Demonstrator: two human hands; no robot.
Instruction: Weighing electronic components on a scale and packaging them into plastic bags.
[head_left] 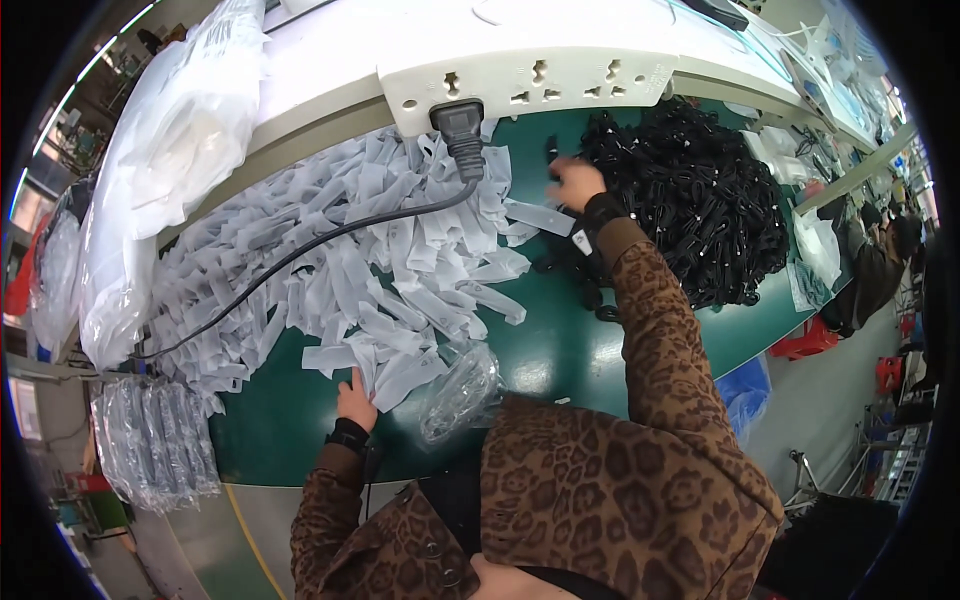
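My left hand (354, 406) is at the near edge of a wide heap of pale translucent pouches (340, 280). Its finger and thumb are closed on the end of one flat pouch (385, 372). My right hand (578, 186) reaches over the green table, beside a large heap of black coiled cables (690, 200). Its fingers are bent and partly blurred; a small black piece (552, 150) shows at their tips, but I cannot tell if it is gripped. Below that hand lies a loose pouch (541, 217), and a black piece with a white tag (581, 241) is by the wrist.
A white power strip (530, 88) runs along the shelf edge, its plug's black cord (330, 235) crossing the pouches. A crumpled clear bag (460, 393) lies on the green table (560, 350) near my body. Large plastic bags (180, 150) hang at left, above wrapped bundles (155, 440).
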